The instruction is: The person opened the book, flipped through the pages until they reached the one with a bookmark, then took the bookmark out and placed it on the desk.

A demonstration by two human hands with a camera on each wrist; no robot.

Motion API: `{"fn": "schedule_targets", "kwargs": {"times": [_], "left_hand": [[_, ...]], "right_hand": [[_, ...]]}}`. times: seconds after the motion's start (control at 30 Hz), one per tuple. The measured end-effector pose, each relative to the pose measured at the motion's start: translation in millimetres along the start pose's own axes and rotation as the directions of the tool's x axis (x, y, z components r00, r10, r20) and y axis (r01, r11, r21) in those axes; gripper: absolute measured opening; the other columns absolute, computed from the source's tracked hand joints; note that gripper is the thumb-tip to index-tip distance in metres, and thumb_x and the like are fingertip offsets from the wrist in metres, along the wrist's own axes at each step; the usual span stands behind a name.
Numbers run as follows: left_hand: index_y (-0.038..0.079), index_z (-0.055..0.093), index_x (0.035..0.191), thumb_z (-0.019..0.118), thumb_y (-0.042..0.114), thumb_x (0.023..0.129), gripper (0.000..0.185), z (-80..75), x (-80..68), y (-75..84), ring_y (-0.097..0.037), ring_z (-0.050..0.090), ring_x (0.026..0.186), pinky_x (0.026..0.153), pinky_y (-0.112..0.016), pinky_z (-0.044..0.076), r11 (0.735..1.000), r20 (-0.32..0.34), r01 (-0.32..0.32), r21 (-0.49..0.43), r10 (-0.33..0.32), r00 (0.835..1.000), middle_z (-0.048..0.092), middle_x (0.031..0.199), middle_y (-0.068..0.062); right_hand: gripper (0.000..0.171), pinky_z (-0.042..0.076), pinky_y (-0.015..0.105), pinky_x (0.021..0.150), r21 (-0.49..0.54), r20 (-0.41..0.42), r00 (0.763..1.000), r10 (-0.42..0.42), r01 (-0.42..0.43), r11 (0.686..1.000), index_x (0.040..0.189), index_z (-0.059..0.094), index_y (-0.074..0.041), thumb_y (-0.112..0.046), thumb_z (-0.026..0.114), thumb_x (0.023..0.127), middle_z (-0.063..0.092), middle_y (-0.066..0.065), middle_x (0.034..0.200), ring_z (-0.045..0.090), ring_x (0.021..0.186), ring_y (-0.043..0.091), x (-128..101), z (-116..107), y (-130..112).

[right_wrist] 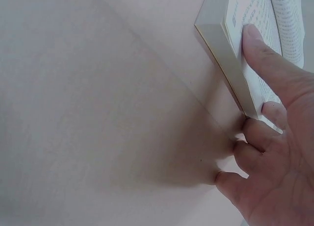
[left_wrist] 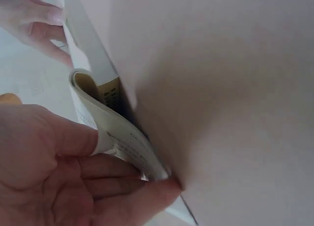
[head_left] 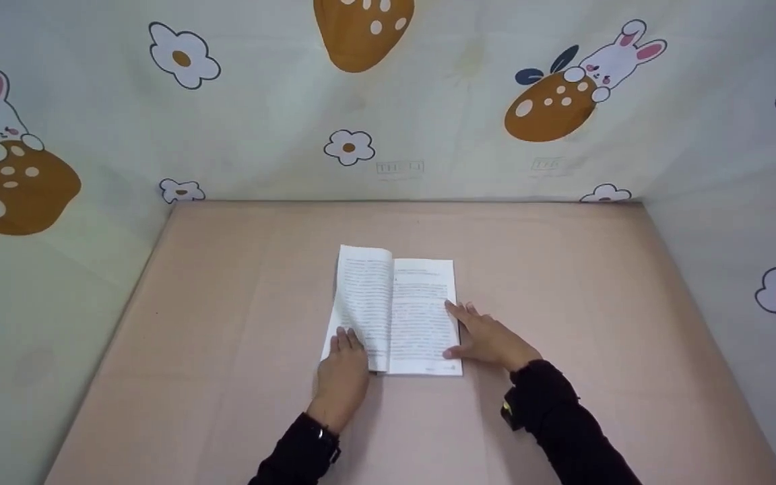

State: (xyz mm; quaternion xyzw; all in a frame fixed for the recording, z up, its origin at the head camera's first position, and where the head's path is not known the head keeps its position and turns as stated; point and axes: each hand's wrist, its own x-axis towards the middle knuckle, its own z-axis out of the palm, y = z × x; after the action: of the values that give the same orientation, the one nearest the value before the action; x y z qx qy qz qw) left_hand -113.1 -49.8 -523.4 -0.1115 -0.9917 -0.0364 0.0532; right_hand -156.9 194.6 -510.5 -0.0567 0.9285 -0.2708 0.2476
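An open white book (head_left: 401, 310) with printed pages lies in the middle of the pink tabletop (head_left: 583, 269). My left hand (head_left: 343, 369) is at the book's near left corner. In the left wrist view this left hand (left_wrist: 59, 172) pinches a curled-up sheaf of pages (left_wrist: 98, 118) between thumb and fingers. My right hand (head_left: 488, 337) lies at the book's right edge. In the right wrist view its thumb (right_wrist: 265, 59) lies straight on the right page, and the other fingers (right_wrist: 245, 142) touch the table beside the thick page block (right_wrist: 223, 54).
Cloth walls printed with flowers, rabbits and brown mushrooms (head_left: 428, 101) close in the table at the back and on both sides. Both forearms wear dark sleeves (head_left: 563, 424). Nothing but the book lies on the table.
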Motion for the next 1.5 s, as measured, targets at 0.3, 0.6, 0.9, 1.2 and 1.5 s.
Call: {"fn": "schedule_targets", "kwargs": {"times": [0.3,0.6,0.9,1.2,1.5], "left_hand": [[-0.009,0.035,0.138,0.061,-0.006,0.08,0.063,2.8,7.4,0.9,-0.033,0.063,0.097,0.055,-0.035,0.054,0.996,-0.02,0.082,-0.02,-0.082,0.996,0.055,0.123,-0.028],[0.015,0.03,0.147,0.06,-0.014,0.074,0.084,-0.4,13.4,-1.0,-0.03,0.058,0.079,0.041,-0.026,0.043,0.999,0.062,0.029,-0.016,-0.028,0.998,0.027,0.152,-0.014],[-0.002,0.05,0.131,0.055,0.0,0.087,0.045,-8.4,25.0,-13.2,-0.043,0.048,0.121,0.098,-0.046,0.044,0.995,0.117,-0.093,0.019,0.09,0.989,0.055,0.127,-0.024],[-0.019,0.053,0.116,0.053,0.052,0.087,0.077,-0.7,41.8,8.2,-0.036,0.063,0.093,0.072,-0.037,0.055,1.0,0.056,0.026,-0.004,-0.026,0.998,0.061,0.101,-0.031],[0.018,0.025,0.148,0.041,0.08,0.073,0.099,8.3,46.0,35.7,-0.046,0.059,0.101,0.07,-0.038,0.057,0.975,0.171,0.068,0.21,-0.105,0.98,0.042,0.133,-0.036]], "right_hand": [[0.091,0.018,0.057,0.111,0.016,0.009,1.0,-0.006,0.005,1.0,0.149,0.022,-0.018,-0.038,0.073,0.077,0.015,0.02,0.154,0.016,0.139,0.045,0.8,0.1,0.2],[0.09,0.018,0.057,0.111,0.01,0.007,1.0,-0.006,0.005,1.0,0.149,0.022,-0.018,-0.038,0.073,0.077,0.015,0.019,0.154,0.016,0.14,0.042,-1.0,0.0,0.2],[0.096,0.012,0.053,0.115,0.003,0.042,0.999,-0.017,0.017,1.0,0.15,0.018,-0.015,-0.035,0.075,0.075,0.01,0.019,0.154,0.009,0.143,0.034,0.9,-1.3,0.0],[0.105,0.01,0.055,0.114,0.001,0.086,0.995,-0.051,0.051,0.999,0.151,0.013,-0.014,-0.035,0.079,0.071,0.006,0.022,0.154,0.006,0.142,0.038,-0.4,-4.1,2.2],[0.105,0.009,0.057,0.113,-0.022,0.102,0.993,-0.06,0.063,0.998,0.151,0.011,-0.015,-0.034,0.078,0.072,0.005,0.021,0.154,0.003,0.143,0.037,-2.1,-1.7,3.3]]}}
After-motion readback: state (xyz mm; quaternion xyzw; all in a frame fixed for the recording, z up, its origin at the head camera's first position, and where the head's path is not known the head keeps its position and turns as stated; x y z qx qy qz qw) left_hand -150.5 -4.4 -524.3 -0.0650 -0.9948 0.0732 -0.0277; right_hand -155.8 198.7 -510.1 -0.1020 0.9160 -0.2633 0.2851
